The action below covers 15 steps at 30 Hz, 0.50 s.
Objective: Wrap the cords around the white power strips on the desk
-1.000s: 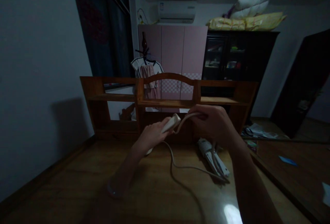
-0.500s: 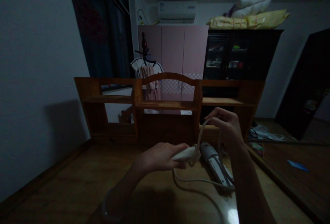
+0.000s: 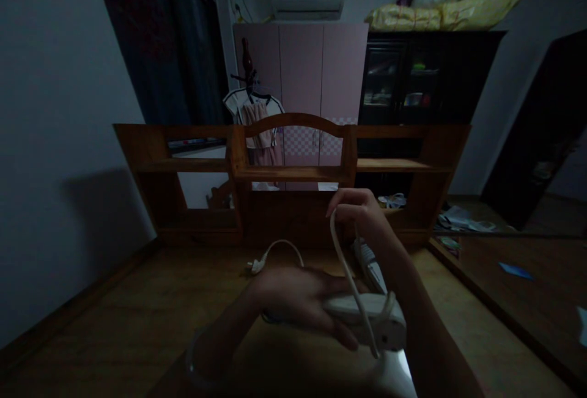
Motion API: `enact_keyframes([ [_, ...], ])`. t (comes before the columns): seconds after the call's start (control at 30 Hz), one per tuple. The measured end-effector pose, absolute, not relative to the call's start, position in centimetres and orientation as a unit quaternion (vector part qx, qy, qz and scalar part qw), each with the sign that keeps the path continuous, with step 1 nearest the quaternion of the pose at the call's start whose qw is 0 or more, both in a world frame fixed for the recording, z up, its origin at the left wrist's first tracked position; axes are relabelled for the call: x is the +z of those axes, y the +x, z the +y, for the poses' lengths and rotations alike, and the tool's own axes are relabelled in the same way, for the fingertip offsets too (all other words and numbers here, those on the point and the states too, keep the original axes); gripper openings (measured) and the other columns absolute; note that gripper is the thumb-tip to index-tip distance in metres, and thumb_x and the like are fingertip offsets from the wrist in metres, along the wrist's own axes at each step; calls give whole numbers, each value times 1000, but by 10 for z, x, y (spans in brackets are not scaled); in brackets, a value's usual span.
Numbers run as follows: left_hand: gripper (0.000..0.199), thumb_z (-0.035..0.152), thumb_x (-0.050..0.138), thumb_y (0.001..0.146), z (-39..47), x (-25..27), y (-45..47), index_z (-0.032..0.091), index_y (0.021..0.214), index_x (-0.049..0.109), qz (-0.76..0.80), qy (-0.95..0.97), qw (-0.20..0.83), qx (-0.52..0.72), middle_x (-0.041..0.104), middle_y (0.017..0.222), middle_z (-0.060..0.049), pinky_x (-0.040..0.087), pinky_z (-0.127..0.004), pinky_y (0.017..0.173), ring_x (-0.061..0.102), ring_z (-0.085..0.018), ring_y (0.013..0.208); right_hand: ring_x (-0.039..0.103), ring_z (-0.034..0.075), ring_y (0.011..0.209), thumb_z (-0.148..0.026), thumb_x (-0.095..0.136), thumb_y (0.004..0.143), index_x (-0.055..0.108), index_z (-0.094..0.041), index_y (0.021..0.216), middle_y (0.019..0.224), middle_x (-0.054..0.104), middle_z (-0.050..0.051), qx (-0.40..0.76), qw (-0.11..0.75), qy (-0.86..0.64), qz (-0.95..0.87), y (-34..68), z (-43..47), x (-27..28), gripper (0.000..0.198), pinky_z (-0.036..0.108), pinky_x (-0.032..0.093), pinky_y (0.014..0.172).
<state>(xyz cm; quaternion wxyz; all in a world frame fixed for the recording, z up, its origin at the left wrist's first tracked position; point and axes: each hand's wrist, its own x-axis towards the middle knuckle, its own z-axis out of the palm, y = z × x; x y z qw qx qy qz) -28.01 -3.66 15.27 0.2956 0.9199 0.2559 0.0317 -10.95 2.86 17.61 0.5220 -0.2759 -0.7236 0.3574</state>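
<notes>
My left hand (image 3: 293, 300), with a bangle on its wrist, is closed around a white power strip (image 3: 389, 324) held low over the wooden surface. A pale cord (image 3: 343, 260) loops around the strip's far end. Above it, my right hand (image 3: 360, 207) pinches that cord between thumb and fingers, pulling a loop upward. Beyond my left hand, a plug (image 3: 257, 265) on a curved length of cord rests on the surface. A second power strip (image 3: 370, 263), wound with its own cord, lies partly hidden behind my right forearm.
A low wooden shelf unit (image 3: 293, 173) stands along the far edge of the wooden surface (image 3: 202, 306). A wall (image 3: 59, 214) rises at left. On the right, a raised edge (image 3: 486, 306) borders a lower floor with a blue packet (image 3: 515, 270). Wardrobes stand behind.
My left hand has brought the power strip lower, closer and to the right, turning its end toward me. My right hand has moved left with the cord. The plug has come into view.
</notes>
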Motion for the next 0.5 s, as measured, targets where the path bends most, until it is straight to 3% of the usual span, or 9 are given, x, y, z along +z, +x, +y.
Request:
enact_keyframes([
  [0.13,60,45,68,72,-44,166,-287,30,128,50,258,901,333,104,68,98,0,47,-25,71,64,-19,84,27,7,43,-17,52,62,65,-16,61,46,43,-4,423,520,-293,-682,-105,46,166,13,22,16,42],
  [0.3,48,44,63,76,-45,187,-314,20,117,56,337,835,305,312,65,99,-2,48,-25,70,61,-18,83,35,8,47,-22,56,64,62,-17,66,57,49,-3,494,488,-261,-671,-104,61,153,8,20,26,44],
  [0.5,46,49,56,82,-24,191,-336,17,115,53,396,726,266,495,66,103,-8,51,-31,74,64,-23,88,27,6,44,-36,57,80,61,-17,93,56,32,-8,486,422,-244,-726,-125,50,152,24,18,19,40],
])
